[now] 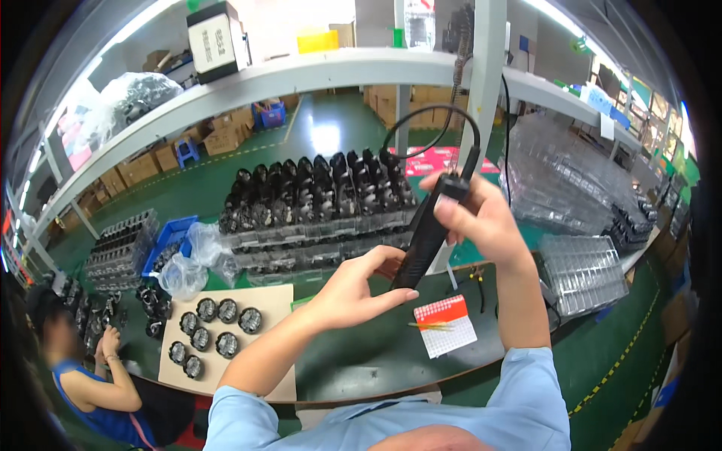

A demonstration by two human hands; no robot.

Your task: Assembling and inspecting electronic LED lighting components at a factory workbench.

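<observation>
a black corded hand tool (pixel 426 233) is held up over the green workbench (pixel 376 353), between the two hands and clear of the bench top. the right hand (pixel 481 218) is closed around its upper end, where the black cable (pixel 421 128) leaves it and loops up toward the white post (pixel 485 98). the left hand (pixel 361 289) is curled narrow at the lower tip, thumb and fingertips touching the end of the tool; whether something small is pinched there cannot be told.

as for progress, it is judged that the tool is only being readied: its tip is not applied to any part. eight round black parts (pixel 214 331) are laid out on a cardboard sheet (pixel 278 301) to the left, well apart from the hands, and none is seen being worked. behind, stacked clear trays of black parts (pixel 316 203) are lined up, and empty clear trays (pixel 583 270) are stacked at the right, so much of the work appears to be left. a small red and white gridded pad (pixel 445 325) lies just below the tool. another person in a blue top (pixel 98 391) is seated at the lower left, occupied separately.
</observation>
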